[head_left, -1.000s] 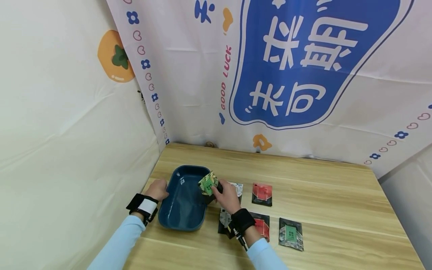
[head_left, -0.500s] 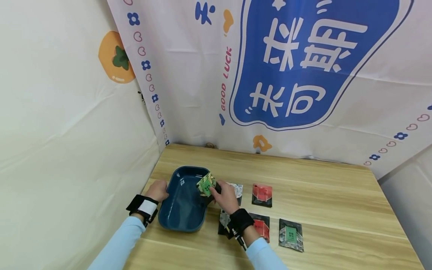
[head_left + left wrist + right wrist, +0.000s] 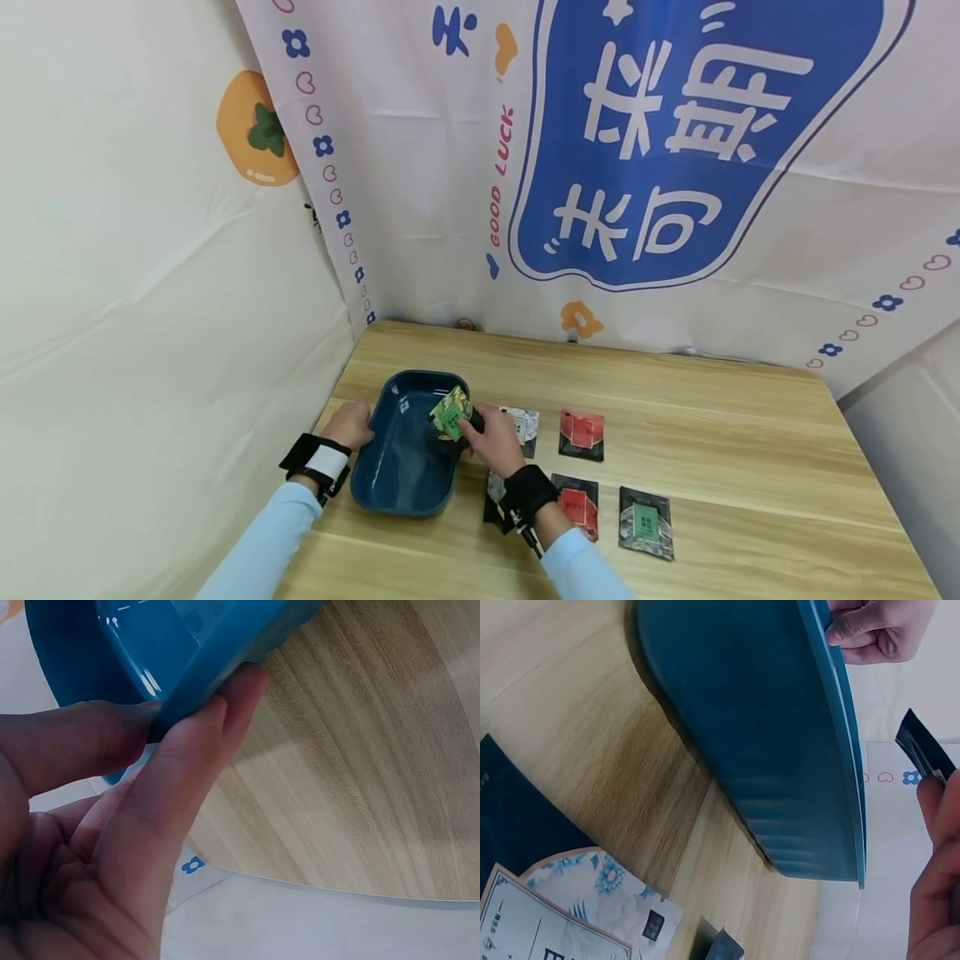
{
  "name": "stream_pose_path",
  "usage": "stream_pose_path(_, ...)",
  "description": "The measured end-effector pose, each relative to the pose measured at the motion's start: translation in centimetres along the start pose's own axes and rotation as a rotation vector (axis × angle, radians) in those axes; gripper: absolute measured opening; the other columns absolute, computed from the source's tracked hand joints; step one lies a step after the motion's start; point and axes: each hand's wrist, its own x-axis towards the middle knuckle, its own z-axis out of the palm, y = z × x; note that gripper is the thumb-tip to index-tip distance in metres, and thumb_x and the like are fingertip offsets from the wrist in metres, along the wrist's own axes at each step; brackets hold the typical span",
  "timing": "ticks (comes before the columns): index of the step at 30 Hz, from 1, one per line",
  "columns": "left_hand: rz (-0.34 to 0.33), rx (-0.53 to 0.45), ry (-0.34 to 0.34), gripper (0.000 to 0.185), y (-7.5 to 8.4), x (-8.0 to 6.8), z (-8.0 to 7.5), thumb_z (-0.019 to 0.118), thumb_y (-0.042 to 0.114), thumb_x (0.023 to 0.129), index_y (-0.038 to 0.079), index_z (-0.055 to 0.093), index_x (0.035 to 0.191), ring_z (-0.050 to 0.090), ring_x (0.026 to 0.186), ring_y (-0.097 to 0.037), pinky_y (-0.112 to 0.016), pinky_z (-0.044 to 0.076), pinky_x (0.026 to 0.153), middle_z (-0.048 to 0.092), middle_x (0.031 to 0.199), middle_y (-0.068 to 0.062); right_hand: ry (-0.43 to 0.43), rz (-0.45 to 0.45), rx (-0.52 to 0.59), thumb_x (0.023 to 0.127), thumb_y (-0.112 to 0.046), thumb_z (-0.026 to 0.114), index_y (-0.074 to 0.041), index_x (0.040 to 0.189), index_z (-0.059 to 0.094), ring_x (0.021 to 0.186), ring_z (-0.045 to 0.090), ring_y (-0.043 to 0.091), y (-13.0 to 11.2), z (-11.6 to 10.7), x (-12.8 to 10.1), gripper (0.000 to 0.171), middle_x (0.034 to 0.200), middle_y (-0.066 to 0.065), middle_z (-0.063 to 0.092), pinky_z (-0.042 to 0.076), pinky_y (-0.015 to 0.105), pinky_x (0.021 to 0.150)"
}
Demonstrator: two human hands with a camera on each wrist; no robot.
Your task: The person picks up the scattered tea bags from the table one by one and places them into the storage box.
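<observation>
My left hand point(image 3: 348, 423) pinches the left rim of a deep blue rectangular dish point(image 3: 405, 492); in the left wrist view, thumb inside and fingers outside squeeze the dish's wall point(image 3: 225, 649). Over the dish's right rim, my right hand point(image 3: 497, 439) holds a green and yellow patterned sachet point(image 3: 450, 414) between thumb and fingers. Only a dark corner of that sachet point(image 3: 922, 746) shows in the right wrist view, above rim height. The visible floor of the dish is bare. Fingers hide the sachet's lower part.
Right of the dish lie a white floral sachet point(image 3: 528, 425), two red and black sachets point(image 3: 582, 434) and a green-labelled sachet point(image 3: 647, 523). Another dark sachet point(image 3: 495, 504) is partly under my right wrist. Fabric walls point(image 3: 435, 250) border the wooden table point(image 3: 720, 433) behind and at the left.
My right hand has shifted slightly left with the sachet, further over the dish, uncovering more of the white and the front red sachets. The left hand stays at the rim.
</observation>
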Motion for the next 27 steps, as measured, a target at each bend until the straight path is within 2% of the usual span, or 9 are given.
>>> stream_pose_path(8,-0.012,0.004,-0.008,0.020,-0.13,0.04,0.17,0.065,-0.003,0.084,0.005,0.055,0.068,0.055,0.051,-0.016,-0.025,0.043,0.049,0.056,0.057,-0.004,0.000,0.016,-0.002,0.098,-0.021,0.062,-0.009,0.105,0.067,0.049,0.059,0.012,-0.06,0.12,0.10,0.015,0.071,0.004,0.063,0.046,0.025,0.046)
stream_pose_path(13,-0.026,-0.003,-0.020,0.017,0.03,0.01,-0.07,0.065,-0.002,0.084,0.004,0.056,0.072,0.057,0.054,-0.018,-0.025,0.045,0.050,0.058,0.061,-0.006,-0.002,-0.001,-0.006,0.098,-0.021,0.062,-0.009,0.101,0.067,0.054,0.065,0.030,-0.06,0.23,0.13,0.013,0.068,0.004,0.063,0.043,0.022,0.047)
stream_pose_path(15,-0.008,0.005,-0.013,0.020,0.05,0.00,-0.09,0.065,-0.003,0.084,0.005,0.054,0.069,0.055,0.052,-0.017,-0.025,0.043,0.049,0.055,0.058,-0.004,-0.006,-0.017,-0.007,0.098,-0.020,0.062,-0.009,0.099,0.066,0.057,0.065,0.034,-0.06,0.26,0.10,0.012,0.067,0.006,0.063,0.042,0.022,0.048)
stream_pose_path(21,0.063,0.032,0.040,0.039,0.03,-0.12,0.01,0.064,-0.006,0.079,0.013,0.040,0.055,0.041,0.042,-0.010,-0.022,0.035,0.044,0.038,0.047,0.004,-0.015,-0.043,-0.001,0.099,-0.019,0.061,-0.009,0.092,0.064,0.050,0.060,0.019,-0.35,0.21,-0.04,0.013,0.066,0.012,0.061,0.044,0.024,0.051)
stream_pose_path(27,0.061,0.021,0.049,0.039,-0.07,-0.21,0.04,0.065,-0.005,0.081,0.013,0.040,0.057,0.042,0.043,-0.010,-0.022,0.036,0.044,0.038,0.048,0.004,-0.009,-0.062,-0.016,0.098,-0.021,0.062,-0.010,0.085,0.062,0.047,0.056,0.008,-0.37,0.64,0.24,0.017,0.063,0.004,0.059,0.042,0.022,0.048)
